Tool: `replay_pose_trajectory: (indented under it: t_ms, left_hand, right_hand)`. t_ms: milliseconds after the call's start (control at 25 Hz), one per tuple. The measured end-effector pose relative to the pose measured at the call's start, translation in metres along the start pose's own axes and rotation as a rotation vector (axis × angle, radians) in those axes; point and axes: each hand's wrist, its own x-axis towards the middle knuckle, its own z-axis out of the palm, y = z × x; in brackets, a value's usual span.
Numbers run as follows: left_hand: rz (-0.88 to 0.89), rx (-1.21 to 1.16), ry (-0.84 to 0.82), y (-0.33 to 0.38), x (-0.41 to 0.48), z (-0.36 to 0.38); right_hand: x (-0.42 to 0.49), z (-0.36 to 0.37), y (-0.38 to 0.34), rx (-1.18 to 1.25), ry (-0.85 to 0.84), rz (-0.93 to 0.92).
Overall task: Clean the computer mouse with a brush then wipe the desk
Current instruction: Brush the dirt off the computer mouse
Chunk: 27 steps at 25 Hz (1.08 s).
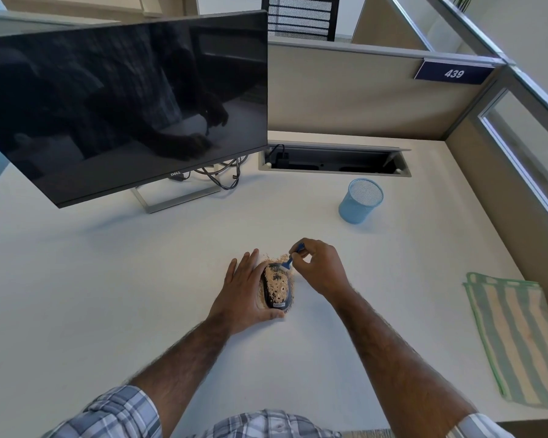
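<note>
A black computer mouse (277,287) lies on the white desk (108,295), coated with tan crumbs, and more crumbs ring it on the desk. My left hand (244,292) rests flat against the mouse's left side, thumb hooked at its near end, steadying it. My right hand (318,267) pinches a small blue brush (293,256) whose bristles touch the mouse's far right end.
A green-and-cream striped cloth (516,339) lies folded at the desk's right edge. A blue mesh cup (360,201) stands behind the hands. A dark monitor (124,105) on its stand fills the far left, with cables and an open cable tray (332,161) behind.
</note>
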Motion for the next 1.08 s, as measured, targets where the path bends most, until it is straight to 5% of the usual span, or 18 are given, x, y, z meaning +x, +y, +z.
replay_pose_trajectory:
  t_ms: [1080]
  left_hand:
    - [0.012, 0.006, 0.015, -0.0027, 0.0001, 0.0029]
  right_hand:
    - [-0.0029, 0.0078, -0.007, -0.056, -0.006, -0.059]
